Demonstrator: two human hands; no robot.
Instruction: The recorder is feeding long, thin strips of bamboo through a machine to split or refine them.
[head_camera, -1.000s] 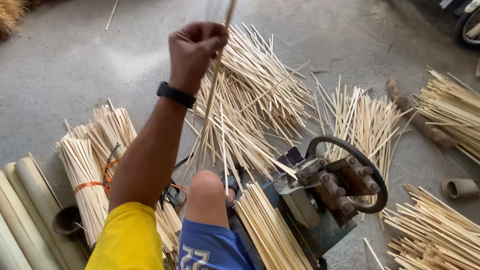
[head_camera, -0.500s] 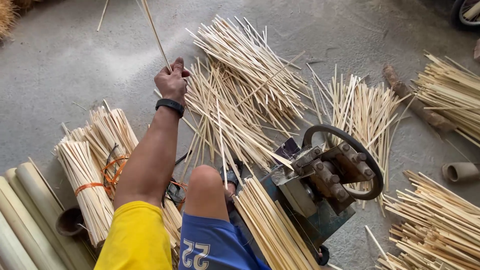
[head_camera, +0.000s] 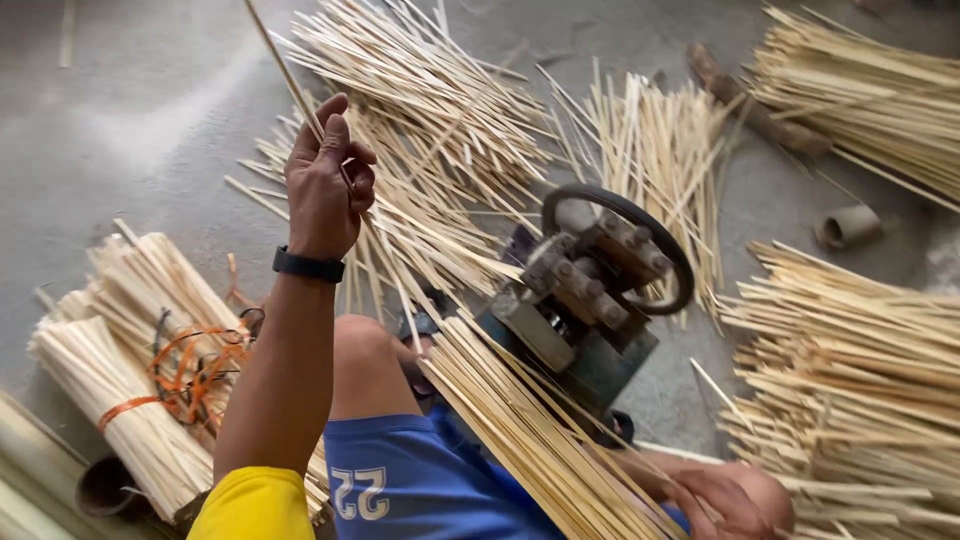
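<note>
My left hand (head_camera: 325, 190) is raised above my left knee and shut on one thin bamboo stick (head_camera: 285, 70). The stick slants from the upper left down through my fingers toward a small blue-grey machine with a black hand wheel (head_camera: 600, 290). A bundle of bamboo sticks (head_camera: 520, 430) lies across my lap, its top end against the machine. My right hand (head_camera: 735, 505) is low at the bottom edge beside the bundle's near end; its grip is unclear.
Loose bamboo sticks (head_camera: 430, 90) fan over the concrete floor beyond the machine. Tied bundles with orange string (head_camera: 130, 380) stand at the left, next to thick poles (head_camera: 30, 480). More stick piles (head_camera: 850, 350) lie at the right, with a short tube (head_camera: 848, 226).
My left hand has come down from high up toward my knee. The stick in it has swung from pointing up-right to slanting up-left. The view has shifted closer.
</note>
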